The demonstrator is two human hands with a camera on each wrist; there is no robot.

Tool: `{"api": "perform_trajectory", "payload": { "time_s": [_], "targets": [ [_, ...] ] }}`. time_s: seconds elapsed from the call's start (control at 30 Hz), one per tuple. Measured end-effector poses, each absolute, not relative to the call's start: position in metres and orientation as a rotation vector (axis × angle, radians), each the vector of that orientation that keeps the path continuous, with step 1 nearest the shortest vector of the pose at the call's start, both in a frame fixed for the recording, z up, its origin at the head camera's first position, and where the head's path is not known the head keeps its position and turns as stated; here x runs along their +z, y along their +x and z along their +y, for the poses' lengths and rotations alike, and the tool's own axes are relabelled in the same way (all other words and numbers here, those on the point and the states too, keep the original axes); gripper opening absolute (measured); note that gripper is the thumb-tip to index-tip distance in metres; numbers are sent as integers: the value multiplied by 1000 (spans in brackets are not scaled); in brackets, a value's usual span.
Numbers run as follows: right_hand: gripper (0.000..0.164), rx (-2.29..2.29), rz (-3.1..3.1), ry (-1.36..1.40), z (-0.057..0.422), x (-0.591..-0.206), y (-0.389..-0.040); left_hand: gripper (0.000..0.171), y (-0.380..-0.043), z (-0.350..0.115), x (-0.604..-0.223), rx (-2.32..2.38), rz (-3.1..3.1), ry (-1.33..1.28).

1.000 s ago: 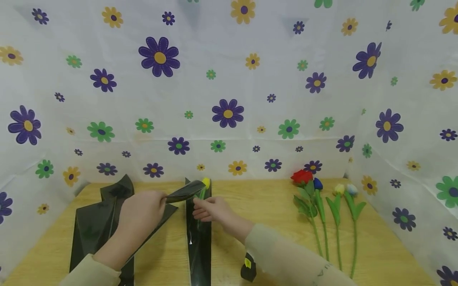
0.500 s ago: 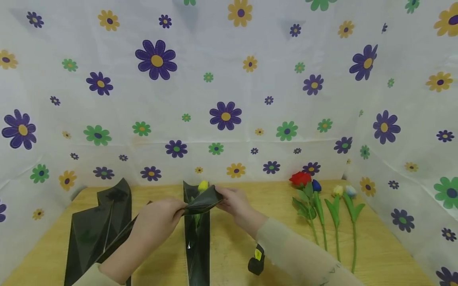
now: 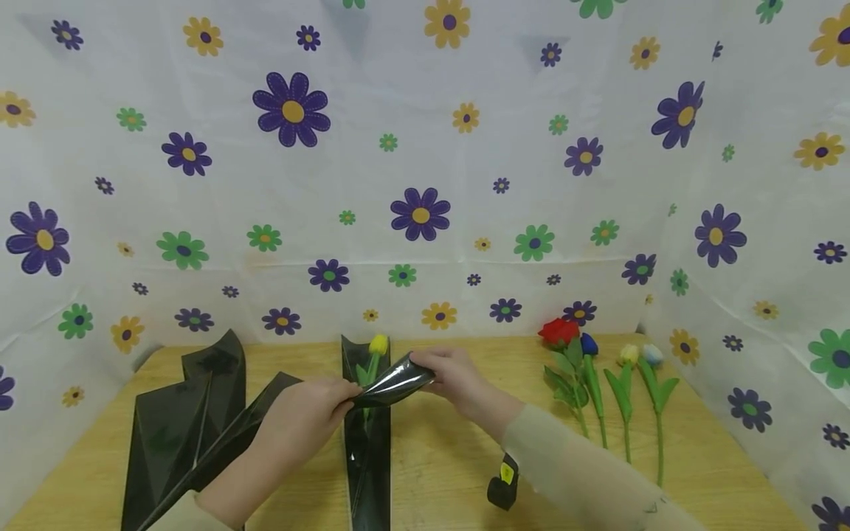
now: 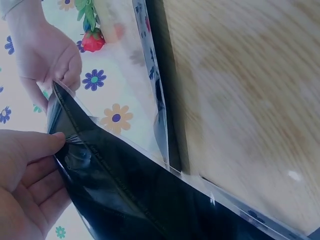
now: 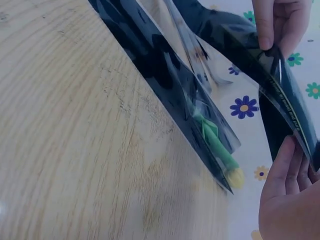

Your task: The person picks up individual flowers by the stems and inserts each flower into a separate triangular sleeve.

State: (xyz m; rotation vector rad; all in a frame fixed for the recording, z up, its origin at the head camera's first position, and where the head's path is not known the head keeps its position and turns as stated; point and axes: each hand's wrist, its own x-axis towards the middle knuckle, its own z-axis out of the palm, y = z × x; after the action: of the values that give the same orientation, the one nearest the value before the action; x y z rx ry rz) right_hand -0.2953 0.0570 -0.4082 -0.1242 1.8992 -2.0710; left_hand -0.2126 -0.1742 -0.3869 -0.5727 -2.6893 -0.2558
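Both hands hold a black glossy flower sleeve (image 3: 395,383) raised over the table, its lower length trailing back along the left forearm. Left hand (image 3: 302,417) pinches one edge of its upper end, thumb on top, as the left wrist view shows. At the opposite corner, the right hand (image 3: 458,380) grips the film between thumb and fingers. Behind the raised film, a yellow tulip (image 3: 379,344) with green leaves lies in another black sleeve (image 3: 370,472); the right wrist view shows its yellow bloom (image 5: 235,178) at that sleeve's end.
More black sleeves (image 3: 173,424) lie at the left. On the right are a red rose (image 3: 559,332), a blue flower (image 3: 589,344), a pale yellow tulip (image 3: 628,355) and a light blue tulip (image 3: 652,354). A small black object with a yellow patch (image 3: 503,483) sits near the right forearm.
My right hand has left the tulip and taken hold of the raised sleeve's free corner. Both hands have since shifted slightly right, uncovering more of the tulip.
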Motion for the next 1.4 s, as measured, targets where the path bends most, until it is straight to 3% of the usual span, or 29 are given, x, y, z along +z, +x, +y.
{"api": "perform_trajectory", "payload": {
  "time_s": [0.7,1.03,1.4],
  "targets": [
    [33,-1923,2104,-70,97,-382,-249,38,-213,-164,-397,-253,-2547,-772],
    [21,-1888,2145,-35,120,-372,-229,36,-213,-149,-398,-300,-2449,-932],
    [27,-1890,2165,53,123,-374,-212,38,-211,-139,-404,-274,-2505,-980]
  ]
}}
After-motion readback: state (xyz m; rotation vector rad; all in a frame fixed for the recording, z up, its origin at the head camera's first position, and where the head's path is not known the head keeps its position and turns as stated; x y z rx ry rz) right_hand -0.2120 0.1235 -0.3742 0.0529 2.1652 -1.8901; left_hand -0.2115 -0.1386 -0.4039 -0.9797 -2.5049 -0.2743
